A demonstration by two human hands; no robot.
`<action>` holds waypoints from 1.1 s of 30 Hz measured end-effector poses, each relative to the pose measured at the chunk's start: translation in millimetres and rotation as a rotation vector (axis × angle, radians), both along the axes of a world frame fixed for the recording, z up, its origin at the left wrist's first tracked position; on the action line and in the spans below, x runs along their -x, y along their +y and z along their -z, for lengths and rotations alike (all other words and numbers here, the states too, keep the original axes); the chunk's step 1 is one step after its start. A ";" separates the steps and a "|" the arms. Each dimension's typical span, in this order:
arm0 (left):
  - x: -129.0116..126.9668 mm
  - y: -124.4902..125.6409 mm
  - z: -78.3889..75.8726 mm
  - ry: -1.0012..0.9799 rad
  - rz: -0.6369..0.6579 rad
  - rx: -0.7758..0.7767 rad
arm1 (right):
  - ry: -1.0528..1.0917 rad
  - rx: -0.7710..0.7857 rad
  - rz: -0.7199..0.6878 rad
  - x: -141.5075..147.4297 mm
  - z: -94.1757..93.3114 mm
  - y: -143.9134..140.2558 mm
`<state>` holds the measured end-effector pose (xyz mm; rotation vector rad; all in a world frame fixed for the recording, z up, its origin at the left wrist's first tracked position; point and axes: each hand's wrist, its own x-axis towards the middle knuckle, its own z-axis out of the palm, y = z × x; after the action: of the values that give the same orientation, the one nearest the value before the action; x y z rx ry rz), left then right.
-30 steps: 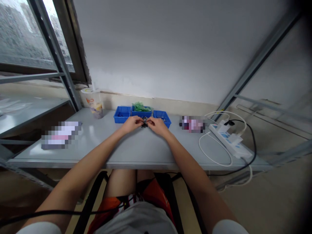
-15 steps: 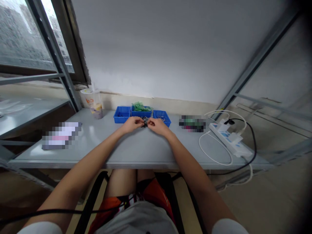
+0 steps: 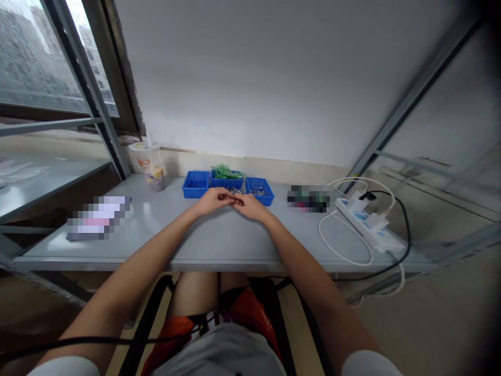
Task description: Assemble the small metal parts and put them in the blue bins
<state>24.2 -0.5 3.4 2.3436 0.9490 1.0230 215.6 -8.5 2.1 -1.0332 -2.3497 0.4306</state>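
Note:
My left hand (image 3: 213, 200) and my right hand (image 3: 249, 206) meet over the table, fingertips touching and bent inward. Both are closed in a pinch; whatever lies between the fingers is too small or hidden to name. Just behind the fingers is a pile of small shiny metal pieces (image 3: 237, 191), partly covered by the hands. A blue tray (image 3: 265, 200) with similar metal pieces stands beyond my right hand. Behind my left hand is another blue tray (image 3: 190, 192) with small dark pieces inside. Between them, a third blue tray (image 3: 227, 184) holds green plastic-looking pieces (image 3: 223, 171).
A lidded drink cup (image 3: 152, 167) stands at the back left, near the window. On the left lies a blurred flat object (image 3: 97, 218), on the right a blurred dark object (image 3: 308, 199). A white power strip (image 3: 370, 224) with plugs and looping cables occupies the table's right end.
My right hand has shifted slightly left, and the fingertips of both hands have come together. The metal pile between them is now more covered in front. The trays have not moved.

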 end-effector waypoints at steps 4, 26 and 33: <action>26.1 13.6 -7.6 0.041 -0.231 -0.186 | -0.001 0.011 0.024 -2.4 -2.3 -0.2; 30.2 33.9 29.0 0.600 -0.202 -0.095 | -0.165 0.086 0.060 -6.4 6.3 7.9; 31.9 35.4 27.3 0.549 -0.297 -0.075 | -0.201 0.107 0.062 -6.7 5.6 6.4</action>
<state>-7.7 34.8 -23.9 2.6591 1.5171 0.5111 222.3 -2.2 -3.5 -1.2471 -2.4855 0.4510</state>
